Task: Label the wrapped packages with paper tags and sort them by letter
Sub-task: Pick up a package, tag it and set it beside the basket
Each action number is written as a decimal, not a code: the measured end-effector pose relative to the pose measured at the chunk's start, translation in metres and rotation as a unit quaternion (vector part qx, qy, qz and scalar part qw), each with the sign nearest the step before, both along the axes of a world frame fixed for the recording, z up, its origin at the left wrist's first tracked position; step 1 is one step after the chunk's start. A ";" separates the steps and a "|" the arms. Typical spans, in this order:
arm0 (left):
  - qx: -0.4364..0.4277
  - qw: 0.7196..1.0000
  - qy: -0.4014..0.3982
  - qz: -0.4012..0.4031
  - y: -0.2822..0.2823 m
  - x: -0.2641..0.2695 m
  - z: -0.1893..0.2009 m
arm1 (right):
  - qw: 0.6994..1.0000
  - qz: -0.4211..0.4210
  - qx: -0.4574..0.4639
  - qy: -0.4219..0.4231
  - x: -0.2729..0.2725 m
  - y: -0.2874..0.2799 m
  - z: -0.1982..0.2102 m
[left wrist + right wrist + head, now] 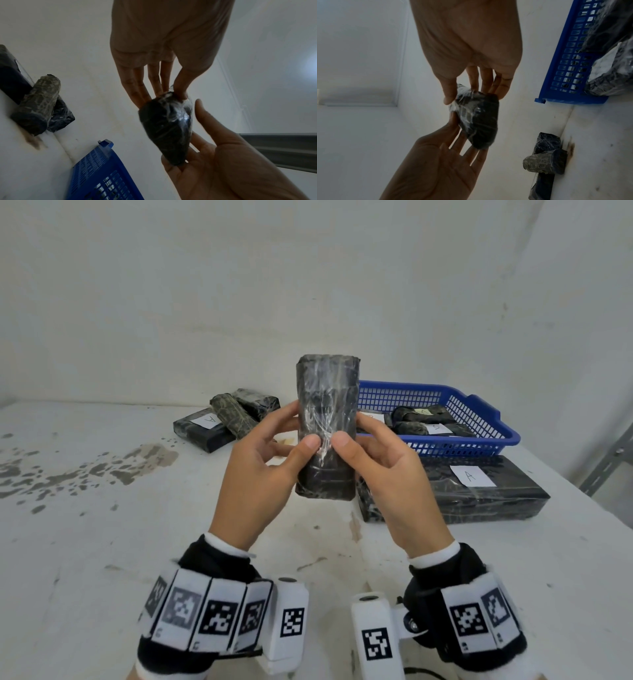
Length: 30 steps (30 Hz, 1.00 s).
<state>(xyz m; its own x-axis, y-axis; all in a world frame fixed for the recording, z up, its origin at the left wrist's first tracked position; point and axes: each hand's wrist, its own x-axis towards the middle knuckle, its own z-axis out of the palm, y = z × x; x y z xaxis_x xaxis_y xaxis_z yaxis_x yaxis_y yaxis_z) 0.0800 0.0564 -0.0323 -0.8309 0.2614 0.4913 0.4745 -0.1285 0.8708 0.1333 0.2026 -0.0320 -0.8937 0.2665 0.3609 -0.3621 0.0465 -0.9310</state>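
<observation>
untagged package held up for a look

both hands hold the dark wrapped package (325, 426) upright above the table (102, 525), the left hand (263, 470) and right hand (387, 474) each in a grip round a side, thumbs on its front. it shows no tag, so labelling seems the step in hand. next it needs a paper tag, then a place with its letter, perhaps the blue basket (479, 419).

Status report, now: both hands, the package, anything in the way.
Left hand and right hand both grip the wrapped package, upright above the table. No tag visible on it. Blue basket behind, unobstructed.
</observation>
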 end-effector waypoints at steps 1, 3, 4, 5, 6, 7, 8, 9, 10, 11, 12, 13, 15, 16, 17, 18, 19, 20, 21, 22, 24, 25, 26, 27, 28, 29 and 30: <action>-0.002 1.000 0.001 -0.001 0.000 0.000 0.000 | 1.000 -0.006 0.007 0.001 0.000 0.001 0.000; -0.002 1.000 -0.001 -0.004 0.000 0.000 0.000 | 1.000 -0.014 0.018 -0.001 0.001 0.003 -0.001; -0.004 1.000 0.002 -0.001 0.001 0.000 -0.001 | 1.000 -0.015 0.021 -0.002 0.001 0.004 -0.001; -0.007 1.000 0.008 0.005 0.001 0.000 -0.001 | 1.000 -0.016 0.024 -0.002 0.001 0.004 -0.001; -0.011 1.000 0.015 0.012 0.001 0.000 -0.001 | 0.999 -0.019 0.028 -0.002 0.001 0.004 -0.001; -0.013 1.000 0.018 0.017 0.000 0.001 -0.001 | 0.999 -0.021 0.028 -0.001 0.000 0.004 -0.001; -0.011 1.000 0.019 0.021 0.000 0.001 0.000 | 0.999 -0.021 0.026 -0.002 0.000 0.003 -0.001; -0.009 0.999 0.020 0.024 0.000 0.001 0.000 | 0.999 -0.021 0.025 -0.002 0.000 0.002 -0.001; -0.007 0.999 0.025 0.027 -0.001 0.000 0.000 | 0.999 -0.025 0.028 -0.001 0.000 0.001 -0.001; -0.008 0.999 0.030 0.029 -0.001 0.000 0.000 | 0.999 -0.030 0.037 0.006 0.000 0.000 -0.001; -0.008 0.999 0.035 0.030 -0.001 0.000 0.000 | 0.998 -0.038 0.045 0.017 0.000 0.001 -0.001; -0.009 0.999 0.037 0.027 -0.001 0.001 0.001 | 0.997 -0.044 0.052 0.027 0.000 0.001 0.000; -0.009 0.999 0.036 0.018 0.000 0.004 0.002 | 0.997 -0.047 0.054 0.040 0.001 0.003 0.000; -0.008 0.999 0.035 0.016 0.001 0.005 0.002 | 0.997 -0.044 0.049 0.044 0.001 0.004 0.000; -0.007 0.999 0.035 0.017 0.001 0.006 0.003 | 0.997 -0.040 0.045 0.046 0.000 0.004 0.000; -0.007 0.999 0.038 0.020 0.001 0.006 0.003 | 0.997 -0.037 0.042 0.048 0.000 0.003 0.000; -0.007 0.999 0.041 0.022 0.002 0.005 0.002 | 0.997 -0.037 0.043 0.052 -0.001 0.002 -0.001; -0.007 0.999 0.044 0.022 0.002 0.005 0.002 | 0.997 -0.038 0.044 0.060 -0.001 0.002 -0.001; -0.008 0.999 0.044 0.020 0.002 0.004 0.001 | 0.996 -0.042 0.047 0.068 -0.002 0.001 -0.001; -0.010 0.999 0.043 0.020 0.002 0.004 0.001 | 0.995 -0.045 0.050 0.073 -0.001 0.002 0.000; -0.012 0.999 0.046 0.026 0.002 0.003 0.000 | 0.996 -0.040 0.050 0.068 0.001 0.003 0.002; -0.011 0.998 0.048 0.029 0.002 0.003 0.000 | 0.996 -0.032 0.050 0.063 0.003 0.003 0.003; -0.010 0.998 0.048 0.032 0.002 0.003 0.000 | 0.997 -0.020 0.050 0.058 0.005 0.003 0.004; -0.009 0.998 0.047 0.032 0.002 0.003 0.000 | 0.997 -0.011 0.046 0.055 0.006 0.002 0.005; -0.010 0.998 0.046 0.030 0.002 0.004 0.001 | 0.998 -0.008 0.039 0.054 0.007 0.002 0.005; -0.010 0.999 0.045 0.027 0.002 0.003 0.000 | 0.998 -0.011 0.033 0.057 0.007 0.002 0.006; -0.010 0.999 0.047 0.023 0.002 0.003 0.000 | 0.998 -0.014 0.030 0.060 0.007 0.002 0.006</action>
<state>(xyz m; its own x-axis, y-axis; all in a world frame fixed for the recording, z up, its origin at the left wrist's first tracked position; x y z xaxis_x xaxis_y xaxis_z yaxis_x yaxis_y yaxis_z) 0.0832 0.0581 -0.0320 -0.7927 0.2349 0.5626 0.5591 -0.0877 0.8244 0.1406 0.2050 -0.0263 -0.8352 0.2662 0.4813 -0.4691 0.1120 -0.8760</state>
